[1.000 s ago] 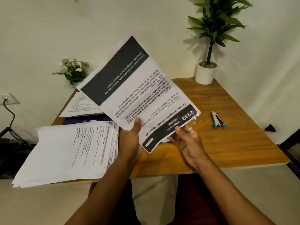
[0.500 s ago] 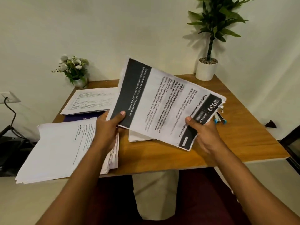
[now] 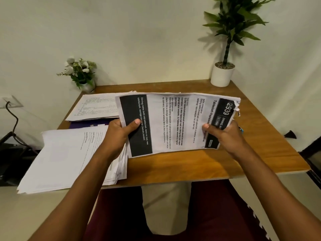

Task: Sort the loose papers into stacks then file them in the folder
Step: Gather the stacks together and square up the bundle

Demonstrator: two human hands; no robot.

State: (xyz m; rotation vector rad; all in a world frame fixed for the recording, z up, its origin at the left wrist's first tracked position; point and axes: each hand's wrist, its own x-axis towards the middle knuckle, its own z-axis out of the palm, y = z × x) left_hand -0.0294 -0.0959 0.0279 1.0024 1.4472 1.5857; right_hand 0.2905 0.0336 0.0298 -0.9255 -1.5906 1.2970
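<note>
Gripping opposite ends of the paper bundle point(image 3: 173, 122): left hand point(image 3: 119, 134), right hand point(image 3: 224, 136).

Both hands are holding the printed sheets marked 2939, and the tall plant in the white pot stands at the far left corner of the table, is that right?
Not quite. The head view shows the tall plant in the white pot at the far right corner of the table. The rest holds: left hand and right hand both hold the printed sheets marked 2939.
</note>
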